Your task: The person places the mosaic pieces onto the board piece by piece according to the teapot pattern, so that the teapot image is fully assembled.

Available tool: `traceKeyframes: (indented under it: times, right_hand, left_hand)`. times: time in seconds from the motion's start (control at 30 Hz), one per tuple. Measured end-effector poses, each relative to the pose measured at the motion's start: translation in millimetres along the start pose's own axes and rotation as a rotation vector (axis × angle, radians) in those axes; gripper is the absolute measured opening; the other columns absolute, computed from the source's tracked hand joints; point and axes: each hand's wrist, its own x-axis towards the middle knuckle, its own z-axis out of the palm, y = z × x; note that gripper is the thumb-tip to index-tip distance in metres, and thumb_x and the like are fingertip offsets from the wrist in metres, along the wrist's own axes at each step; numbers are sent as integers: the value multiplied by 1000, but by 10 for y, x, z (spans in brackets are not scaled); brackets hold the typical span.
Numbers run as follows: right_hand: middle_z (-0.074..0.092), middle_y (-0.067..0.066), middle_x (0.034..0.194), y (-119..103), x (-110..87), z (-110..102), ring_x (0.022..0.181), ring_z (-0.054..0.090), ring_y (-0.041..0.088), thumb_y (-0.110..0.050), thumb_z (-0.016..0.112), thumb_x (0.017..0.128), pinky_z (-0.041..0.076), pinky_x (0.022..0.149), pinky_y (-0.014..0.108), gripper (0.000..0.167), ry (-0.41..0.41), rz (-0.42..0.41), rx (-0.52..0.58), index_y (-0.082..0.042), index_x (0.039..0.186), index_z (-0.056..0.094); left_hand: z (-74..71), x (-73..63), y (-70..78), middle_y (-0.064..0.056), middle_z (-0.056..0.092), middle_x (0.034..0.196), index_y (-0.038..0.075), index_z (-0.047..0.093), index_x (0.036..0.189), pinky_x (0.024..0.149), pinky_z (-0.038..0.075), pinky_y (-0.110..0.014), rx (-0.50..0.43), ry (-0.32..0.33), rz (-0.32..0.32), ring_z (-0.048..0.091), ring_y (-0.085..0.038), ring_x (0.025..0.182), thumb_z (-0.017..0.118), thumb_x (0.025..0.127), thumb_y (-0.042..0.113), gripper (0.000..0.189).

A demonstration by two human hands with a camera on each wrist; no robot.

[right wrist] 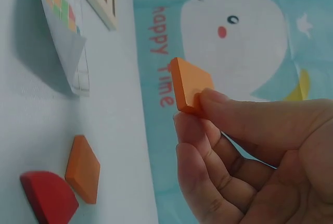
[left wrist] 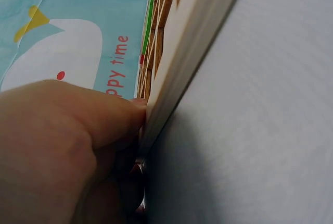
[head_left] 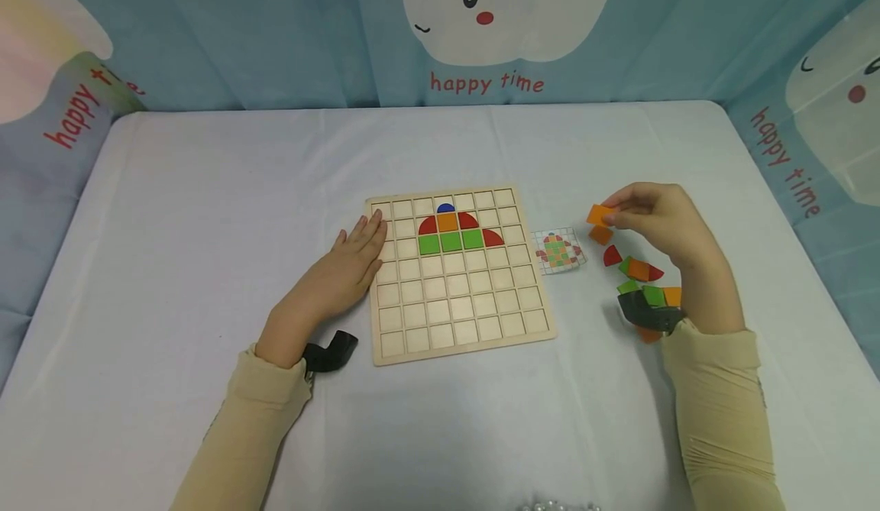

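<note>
One white bench (head_left: 206, 266) fills most of the head view, w/ a blue curtain (head_left: 275, 37) along its far side & both ends. Next in size, a wooden grid board (head_left: 438, 312) lies approx. mid-bench, turned slightly. L hand (head_left: 347, 270) rests relaxed on the board's L edge, fingers extended; R hand (head_left: 660, 217), well R of the board, pinches an orange sq. (right wrist: 190, 83) btwn thumb & fingers, clear of the bench. A printed card (head_left: 558, 250), one end curling up, sits just R of the board. Loose pcs (head_left: 638, 270) (orange, green, red) lie R of the card, some part-hidden by the R wrist cam (head_left: 649, 312). Set in the board's upper rows: three green sqs. (head_left: 451, 241) w/ a red qtr-circle (head_left: 493, 237) at their R end; above, another orange sq. (head_left: 447, 222) btwn two more red qtr-circles (head_left: 428, 225); topmost, a blue half-circle (head_left: 445, 208).
</note>
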Motion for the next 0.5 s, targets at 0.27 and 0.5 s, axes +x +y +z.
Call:
traceKeyframes:
  times: [0.27, 0.5]
  right_hand:
    - [67, 14, 96, -77, -28, 45, 83, 62, 18, -15, 66, 90, 41, 92, 46, 26, -11, -5, 22, 4, 109, 63]
    - [68, 13, 98, -177, -45, 103, 87, 62, 23, -17, 67, 90, 41, 92, 44, 28, -34, 0, 32, 2, 110, 63]
  left_hand:
    - [5, -3, -3, -15, 1, 157, -3, 12, 149, 113, 5, -51, -3, 4, 1, -1, -30, 143, 36, 103, 17, 55]
    - [-15, -25, -4, -14, 0, 157, -1, 12, 149, 113, 5, -50, -12, 4, 2, -1, -28, 143, 35, 103, 18, 55]
